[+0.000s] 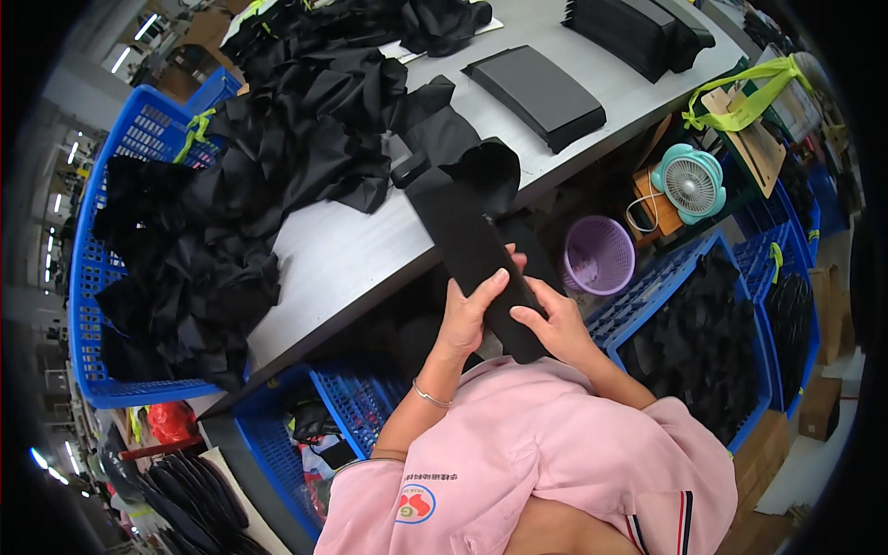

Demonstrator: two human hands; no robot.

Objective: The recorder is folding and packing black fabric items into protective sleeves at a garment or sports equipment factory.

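Between my two hands is a long black fabric piece, held in front of my body and slanting up toward the table edge. My left hand grips its left side, thumb pressed on top. On the other side my right hand pinches the lower part, thumb also on its face. The far end of the piece meets loose black cloth at the table edge; whether they are joined I cannot tell. A heap of crumpled black fabric spreads over the grey table at the left.
A flat stack of dark panels and another black stack lie on the table's far right. A blue crate holds fabric at the left. Beside the table are a purple basket, a teal fan and a blue crate of black pieces.
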